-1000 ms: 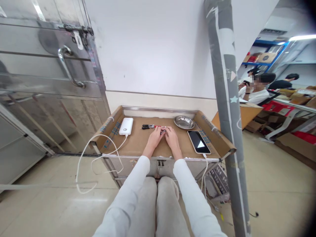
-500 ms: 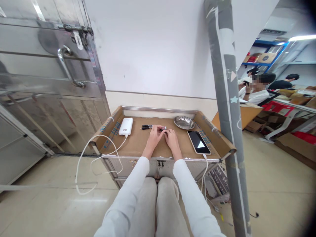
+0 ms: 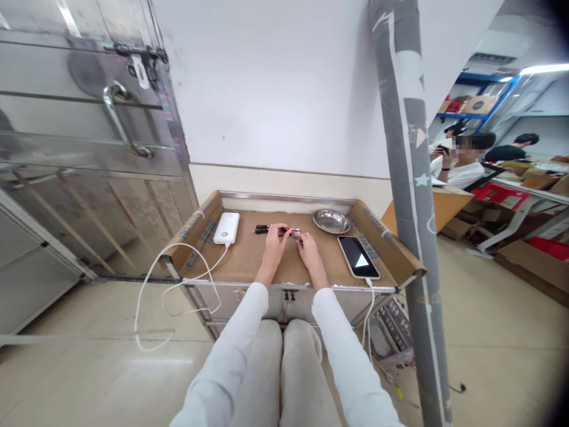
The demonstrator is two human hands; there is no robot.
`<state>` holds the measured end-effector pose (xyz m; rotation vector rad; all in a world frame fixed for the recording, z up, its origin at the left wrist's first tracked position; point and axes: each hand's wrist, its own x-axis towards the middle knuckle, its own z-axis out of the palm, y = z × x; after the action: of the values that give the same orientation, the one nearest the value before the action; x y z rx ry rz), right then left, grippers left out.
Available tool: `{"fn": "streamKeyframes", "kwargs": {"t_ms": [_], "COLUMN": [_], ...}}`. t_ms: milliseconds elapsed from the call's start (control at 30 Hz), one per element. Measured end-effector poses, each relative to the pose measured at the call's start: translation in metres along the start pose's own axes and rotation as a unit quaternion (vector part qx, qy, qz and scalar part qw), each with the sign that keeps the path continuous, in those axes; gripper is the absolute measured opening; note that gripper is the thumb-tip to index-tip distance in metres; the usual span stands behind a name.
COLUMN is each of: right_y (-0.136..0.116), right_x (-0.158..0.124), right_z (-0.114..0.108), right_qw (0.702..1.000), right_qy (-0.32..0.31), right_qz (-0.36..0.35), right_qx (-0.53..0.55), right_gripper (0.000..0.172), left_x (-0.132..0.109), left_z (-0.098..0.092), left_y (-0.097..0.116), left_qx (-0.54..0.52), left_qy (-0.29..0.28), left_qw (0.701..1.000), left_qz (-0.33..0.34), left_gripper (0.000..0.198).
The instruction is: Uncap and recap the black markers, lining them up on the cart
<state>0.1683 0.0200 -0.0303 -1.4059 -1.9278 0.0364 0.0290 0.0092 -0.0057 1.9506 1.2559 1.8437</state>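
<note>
On the cardboard-lined table top, my left hand [image 3: 273,248] pinches one end of a dark pen [image 3: 294,235]. My right hand [image 3: 310,251] has its fingers closed on the pen's other end. Just beyond the hands lies what looks like another pen with red markings [image 3: 291,229], partly hidden by my left fingers. Black pens [image 3: 261,230] lie side by side to the left of my left hand, their right ends covered by it.
A white power bank [image 3: 227,228] with a cable is at the left, and a phone [image 3: 359,257] on a cable lies at the right. Behind the phone sits a shallow metal bowl [image 3: 331,221]. Raised cardboard sides edge the top [image 3: 249,261]. A grey wrapped pole [image 3: 413,178] stands close by.
My left hand has shifted slightly left, and the gap between the hands is wider. More of the pen between them now shows, slanting down to the right.
</note>
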Motion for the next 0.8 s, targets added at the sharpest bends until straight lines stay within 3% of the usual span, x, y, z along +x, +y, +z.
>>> {"fn": "streamKeyframes", "kwargs": {"t_ms": [333, 800], "right_y": [-0.0028, 0.0002], "right_x": [-0.0007, -0.0011], "right_z": [-0.0024, 0.0002], "right_qw": [1.000, 0.998], "right_qy": [-0.007, -0.002], "right_qz": [-0.002, -0.018], "right_qx": [0.010, 0.061], "right_gripper": [0.030, 0.029], "left_x": [0.0011, 0.0023], "left_z": [-0.0014, -0.0038], "left_y": [-0.0036, -0.0027], "left_qx": [0.040, 0.031], "left_qy": [0.043, 0.041], "left_qw": [0.998, 0.997], "left_qz": [-0.039, -0.064], "left_gripper": [0.017, 0.010]}}
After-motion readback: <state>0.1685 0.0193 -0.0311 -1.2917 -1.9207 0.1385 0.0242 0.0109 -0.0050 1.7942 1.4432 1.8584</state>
